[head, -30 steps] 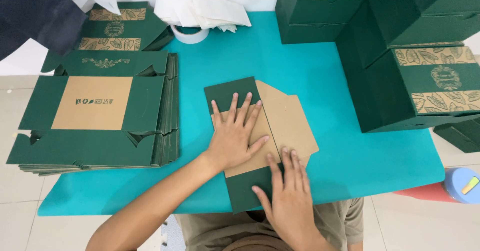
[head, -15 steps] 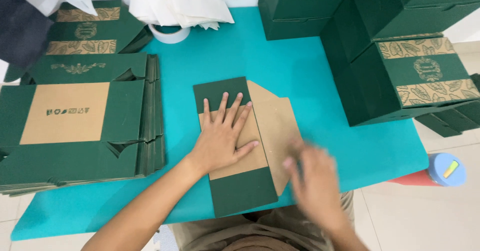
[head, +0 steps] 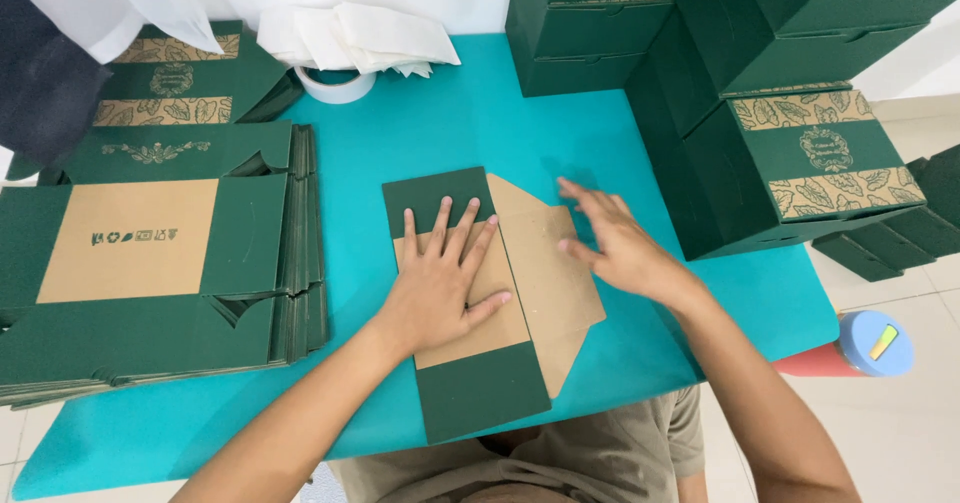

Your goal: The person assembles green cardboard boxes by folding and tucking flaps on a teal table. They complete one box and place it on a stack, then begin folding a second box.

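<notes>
Pressing my left hand (head: 440,288) flat, fingers spread, on the half-folded green box blank (head: 470,303), I pin its middle panel to the teal table (head: 420,133) while my right hand (head: 615,248) hovers open over the brown side flap (head: 555,283) just beside it, gripping nothing. As I judge it, this blank is only at its first creases: one flap lies turned in, the walls are not raised, and no lid is closed. Left of my left hand sits a thick stack of flat blanks (head: 150,263), so most of the work looks undone; beyond my right hand stand finished green boxes (head: 790,93). Ahead of both hands lie a tape roll (head: 335,85) and white cloth (head: 350,38) against a white wall; pale floor tiles (head: 900,433) show below.
</notes>
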